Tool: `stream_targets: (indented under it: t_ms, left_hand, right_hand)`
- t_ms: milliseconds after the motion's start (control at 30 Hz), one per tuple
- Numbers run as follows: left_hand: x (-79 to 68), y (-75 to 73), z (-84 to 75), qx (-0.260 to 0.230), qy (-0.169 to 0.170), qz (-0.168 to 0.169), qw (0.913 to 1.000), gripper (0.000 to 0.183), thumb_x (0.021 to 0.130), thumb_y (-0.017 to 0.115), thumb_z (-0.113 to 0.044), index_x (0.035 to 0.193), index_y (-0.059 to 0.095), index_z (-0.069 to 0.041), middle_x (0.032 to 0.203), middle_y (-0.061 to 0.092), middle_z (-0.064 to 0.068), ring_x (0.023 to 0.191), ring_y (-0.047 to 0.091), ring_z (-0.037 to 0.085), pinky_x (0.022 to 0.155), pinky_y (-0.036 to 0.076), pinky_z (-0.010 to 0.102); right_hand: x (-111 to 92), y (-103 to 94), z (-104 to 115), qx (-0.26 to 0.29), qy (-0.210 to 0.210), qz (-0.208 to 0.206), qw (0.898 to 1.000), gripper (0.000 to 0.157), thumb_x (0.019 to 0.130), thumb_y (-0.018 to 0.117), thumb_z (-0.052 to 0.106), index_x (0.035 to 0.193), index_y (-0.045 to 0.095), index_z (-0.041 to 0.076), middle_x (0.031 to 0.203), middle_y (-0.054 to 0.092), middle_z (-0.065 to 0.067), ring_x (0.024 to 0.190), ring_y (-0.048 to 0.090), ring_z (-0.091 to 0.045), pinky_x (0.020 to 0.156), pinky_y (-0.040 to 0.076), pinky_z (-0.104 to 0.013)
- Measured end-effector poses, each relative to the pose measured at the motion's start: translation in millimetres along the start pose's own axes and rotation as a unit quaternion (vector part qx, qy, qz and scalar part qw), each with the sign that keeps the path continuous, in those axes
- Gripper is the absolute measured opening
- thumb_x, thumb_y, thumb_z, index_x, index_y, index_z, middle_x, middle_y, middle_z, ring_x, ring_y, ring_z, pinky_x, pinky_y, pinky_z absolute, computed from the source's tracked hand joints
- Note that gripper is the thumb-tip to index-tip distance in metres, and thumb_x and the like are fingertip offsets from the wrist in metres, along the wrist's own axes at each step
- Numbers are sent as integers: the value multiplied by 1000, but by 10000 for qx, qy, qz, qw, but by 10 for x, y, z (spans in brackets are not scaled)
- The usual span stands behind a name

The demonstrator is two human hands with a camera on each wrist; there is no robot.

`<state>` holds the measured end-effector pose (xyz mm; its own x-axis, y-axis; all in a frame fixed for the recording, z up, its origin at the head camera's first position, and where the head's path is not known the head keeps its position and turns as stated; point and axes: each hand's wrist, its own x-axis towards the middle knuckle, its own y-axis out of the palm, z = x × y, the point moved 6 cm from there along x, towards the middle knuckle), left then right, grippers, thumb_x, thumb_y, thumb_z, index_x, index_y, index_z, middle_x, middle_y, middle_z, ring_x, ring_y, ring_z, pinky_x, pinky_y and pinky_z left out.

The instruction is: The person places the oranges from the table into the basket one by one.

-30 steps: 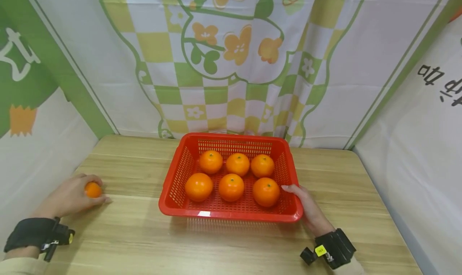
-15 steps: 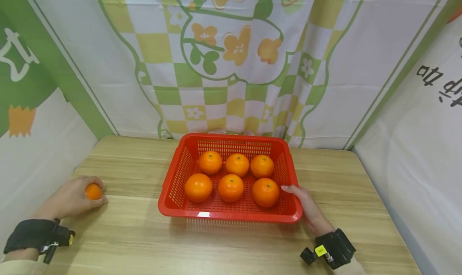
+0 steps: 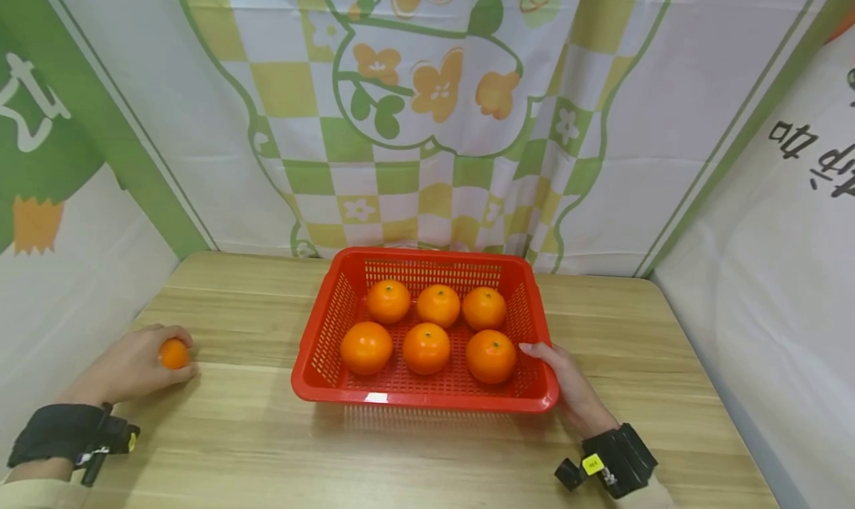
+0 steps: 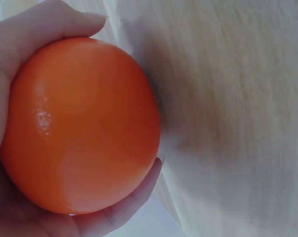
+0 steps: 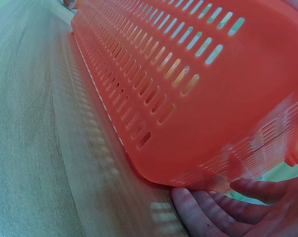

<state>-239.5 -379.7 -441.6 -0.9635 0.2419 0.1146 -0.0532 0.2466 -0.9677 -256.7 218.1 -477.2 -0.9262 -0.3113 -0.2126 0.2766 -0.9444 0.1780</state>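
Note:
At the table's left side, my left hand [image 3: 130, 364] holds an orange [image 3: 174, 354] low over the wood. In the left wrist view, thumb and fingers curve round opposite sides of this smooth orange [image 4: 84, 128], and the palm lies behind it. A red plastic basket [image 3: 427, 400] with slotted walls stands mid-table, several oranges [image 3: 426, 349] in two rows inside. My right hand [image 3: 577, 394] grips its right end, thumb over the rim. From the right wrist, the fingers [image 5: 200, 212] show against the outside of the basket [image 5: 228, 98], near its bottom corner.
The wooden table [image 3: 227, 450] has a patterned cloth [image 3: 427, 197] hanging along its back edge. White and green panels [image 3: 755, 331] flank it left and right. Bare wood lies between the left hand and the basket.
My left thumb and fingers have drawn in slightly round the orange. The right hand and the basket stay where they were; the head view shifts very little.

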Motion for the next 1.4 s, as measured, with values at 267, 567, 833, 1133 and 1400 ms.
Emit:
stream_targets:
  t_ms: [267,567,833,1133,1400]
  left_hand:
    - [51,-11,-47,-3,115,-15,9999,46,67,82,-35,94,62,-5,82,60,10,63,47,17,51,41,32]
    - [113,-47,-91,57,164,-63,9998,46,65,83,-33,95,62,-4,84,59,12,62,47,17,51,41,32]
    - [169,-49,-190,162,304,-167,9993,43,65,83,-31,95,63,-7,83,60,9,62,47,17,52,41,32]
    - [273,-121,-487,102,411,-160,9990,41,68,81,-29,98,62,-9,93,61,14,65,50,19,54,44,35]
    - [369,-166,-700,102,637,-312,9974,37,66,80,-21,97,62,-11,93,62,12,67,51,20,56,45,37]
  right_hand:
    - [3,-5,-6,-23,-21,69,10000,53,94,53,30,140,35,9,126,56,-15,101,59,-35,81,53,-44]
    - [13,13,4,-57,-60,14,10000,53,95,52,30,140,35,9,126,56,-15,102,58,-36,81,53,-43]
    - [7,-5,0,-90,-33,22,10000,54,94,53,31,140,36,9,125,57,-15,100,60,-34,81,53,-43]
    - [3,-25,-12,-121,26,-38,9999,55,94,53,31,140,35,7,124,58,-15,99,61,-33,81,53,-43]
    - [7,-3,-4,-91,-33,51,9999,54,95,52,31,141,34,8,125,57,-15,100,60,-34,81,53,-43]
